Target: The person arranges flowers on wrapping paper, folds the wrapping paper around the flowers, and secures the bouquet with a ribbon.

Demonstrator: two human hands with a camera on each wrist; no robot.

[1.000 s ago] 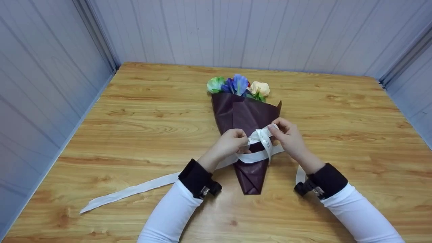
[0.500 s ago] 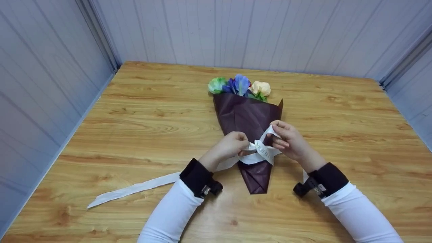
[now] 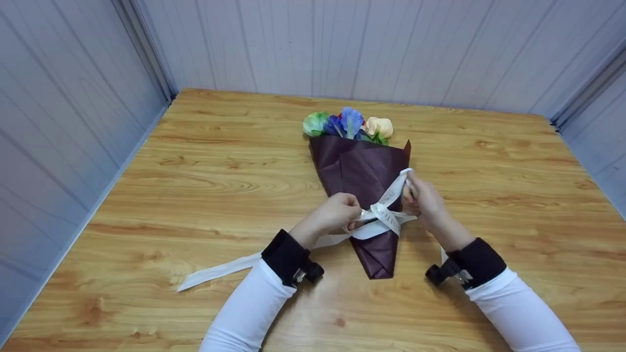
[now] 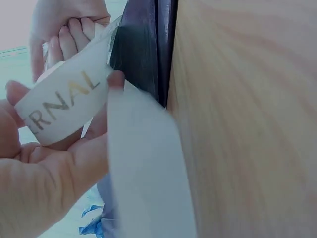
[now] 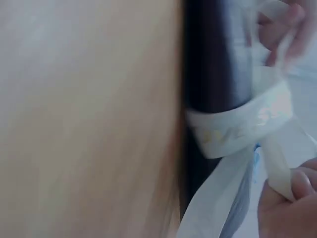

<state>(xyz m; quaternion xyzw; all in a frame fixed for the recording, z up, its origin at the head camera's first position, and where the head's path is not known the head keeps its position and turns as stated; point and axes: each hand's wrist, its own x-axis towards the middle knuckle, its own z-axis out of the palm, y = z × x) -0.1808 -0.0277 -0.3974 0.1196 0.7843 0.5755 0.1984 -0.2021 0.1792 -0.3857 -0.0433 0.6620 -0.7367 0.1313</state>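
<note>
A bouquet in dark maroon wrapping paper (image 3: 362,171) lies on the table, its flowers (image 3: 351,122) pointing away from me. White ribbon (image 3: 374,231) with printed letters circles its lower half and crosses in a knot at the front. Left of that knot, my left hand (image 3: 335,214) pinches the ribbon; the left wrist view shows a lettered loop (image 4: 64,106) between its thumb and fingers. My right hand (image 3: 424,201) holds another stretch of ribbon, drawn taut up and right from the knot. In the right wrist view, its thumb and fingertips (image 5: 300,184) grip a narrow ribbon fold.
One loose ribbon tail (image 3: 215,274) trails across the wooden table (image 3: 146,322) to the left, passing under my left wrist. Another piece shows beside my right cuff (image 3: 477,264). Pale panelled walls (image 3: 313,44) close in the table at the back and sides.
My right hand has shifted slightly right, pulling its ribbon taut through the crossing. The left tail's end has slid toward the bouquet, whose lower tip has swung right. My left hand has barely moved.
</note>
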